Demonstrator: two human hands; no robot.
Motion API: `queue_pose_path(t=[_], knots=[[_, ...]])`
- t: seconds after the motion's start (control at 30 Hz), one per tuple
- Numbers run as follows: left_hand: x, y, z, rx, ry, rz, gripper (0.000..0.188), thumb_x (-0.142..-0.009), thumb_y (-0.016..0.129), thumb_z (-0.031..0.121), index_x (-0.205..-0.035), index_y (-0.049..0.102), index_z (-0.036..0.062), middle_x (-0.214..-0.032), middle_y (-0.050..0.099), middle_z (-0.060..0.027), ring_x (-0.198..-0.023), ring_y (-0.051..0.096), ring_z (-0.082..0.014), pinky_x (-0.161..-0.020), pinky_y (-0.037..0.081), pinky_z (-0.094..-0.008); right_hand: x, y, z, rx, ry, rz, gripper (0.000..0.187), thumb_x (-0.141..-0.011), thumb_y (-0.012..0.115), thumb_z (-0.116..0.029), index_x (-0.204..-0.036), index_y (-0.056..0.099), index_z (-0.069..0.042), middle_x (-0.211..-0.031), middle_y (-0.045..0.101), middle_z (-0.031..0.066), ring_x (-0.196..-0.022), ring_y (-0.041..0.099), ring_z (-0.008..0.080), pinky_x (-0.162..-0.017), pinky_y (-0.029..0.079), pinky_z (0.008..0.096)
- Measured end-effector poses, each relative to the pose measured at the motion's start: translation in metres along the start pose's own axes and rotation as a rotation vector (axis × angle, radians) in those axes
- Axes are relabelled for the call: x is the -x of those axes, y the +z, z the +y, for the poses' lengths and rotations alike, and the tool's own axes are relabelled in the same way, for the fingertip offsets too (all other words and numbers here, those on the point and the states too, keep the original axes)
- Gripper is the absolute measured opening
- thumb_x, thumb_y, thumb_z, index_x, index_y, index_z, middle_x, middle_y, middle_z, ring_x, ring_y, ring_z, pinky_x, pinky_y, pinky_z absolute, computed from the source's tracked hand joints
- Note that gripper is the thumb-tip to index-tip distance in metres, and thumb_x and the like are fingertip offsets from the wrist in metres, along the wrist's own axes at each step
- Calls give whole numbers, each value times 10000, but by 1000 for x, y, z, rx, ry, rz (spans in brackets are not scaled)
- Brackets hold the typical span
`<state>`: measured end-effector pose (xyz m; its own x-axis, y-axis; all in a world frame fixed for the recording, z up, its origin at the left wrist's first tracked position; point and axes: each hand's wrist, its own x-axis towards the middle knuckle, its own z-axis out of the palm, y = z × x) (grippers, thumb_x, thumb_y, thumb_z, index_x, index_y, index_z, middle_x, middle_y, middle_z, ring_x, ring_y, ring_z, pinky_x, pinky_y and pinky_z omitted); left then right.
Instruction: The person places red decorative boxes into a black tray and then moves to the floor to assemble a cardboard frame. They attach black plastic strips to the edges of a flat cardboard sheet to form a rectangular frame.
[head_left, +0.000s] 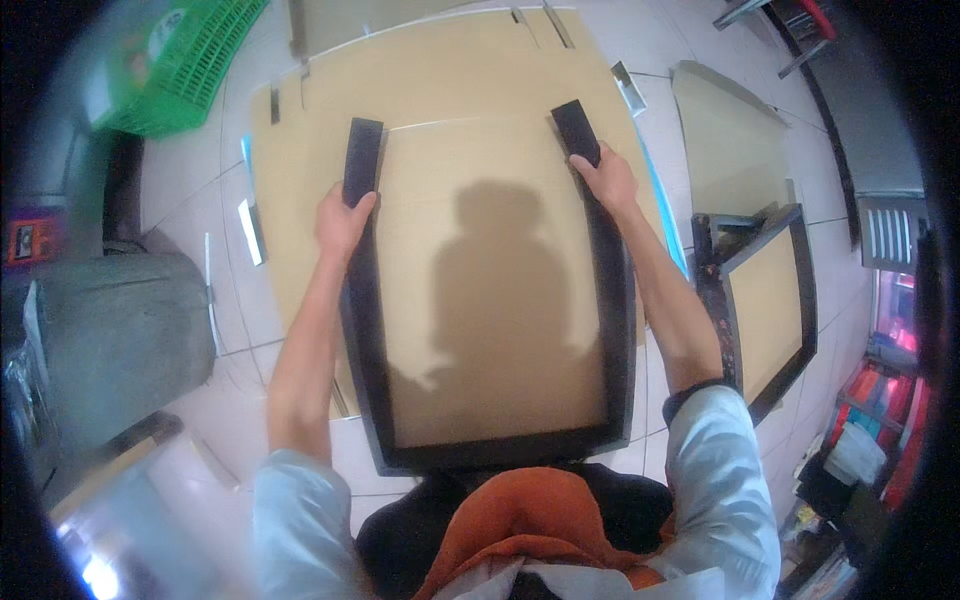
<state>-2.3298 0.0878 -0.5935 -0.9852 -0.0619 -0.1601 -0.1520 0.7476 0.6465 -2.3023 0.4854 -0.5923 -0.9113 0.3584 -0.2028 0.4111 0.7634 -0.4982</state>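
Note:
A black three-sided frame (505, 450), shaped like a U, lies over a large tan cardboard sheet (440, 60), its closed side nearest my body. My left hand (345, 222) is wrapped round its left side bar, with the thumb on top and the bar's free end reaching past the hand. My right hand (608, 180) grips the right side bar near its free end, thumb on the upper face. The fingers under both bars are mostly hidden. My shadow falls on the cardboard between the bars.
On the right, a second black frame (800, 290) stands near a loose tan board (730, 140). A green plastic crate (190, 75) sits at the far left. Nearer on the left is a grey covered block (125, 330). Pale floor tiles (240, 320) surround the cardboard.

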Motion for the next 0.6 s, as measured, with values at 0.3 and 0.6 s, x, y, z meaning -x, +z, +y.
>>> queue_pose_path(t=[0.3,0.6], knots=[[31,-18,-3,-150,487,-114,317,-866,452,325,-849,604,47,-854,579,-137,-906,503,-317,-773,420,-409,42,-26,10,82,-663,-195,355,-908,360,-343,-1069,571,-108,-996,605,131,-960,543,300,-837,416,385],[22,-12,11,-150,312,-170,326,-821,543,330,-696,561,30,-767,572,-121,-752,536,-272,-677,423,-369,32,-23,11,164,-608,-300,397,-917,338,-360,-1063,593,-94,-1041,605,103,-1006,525,286,-877,392,376]])
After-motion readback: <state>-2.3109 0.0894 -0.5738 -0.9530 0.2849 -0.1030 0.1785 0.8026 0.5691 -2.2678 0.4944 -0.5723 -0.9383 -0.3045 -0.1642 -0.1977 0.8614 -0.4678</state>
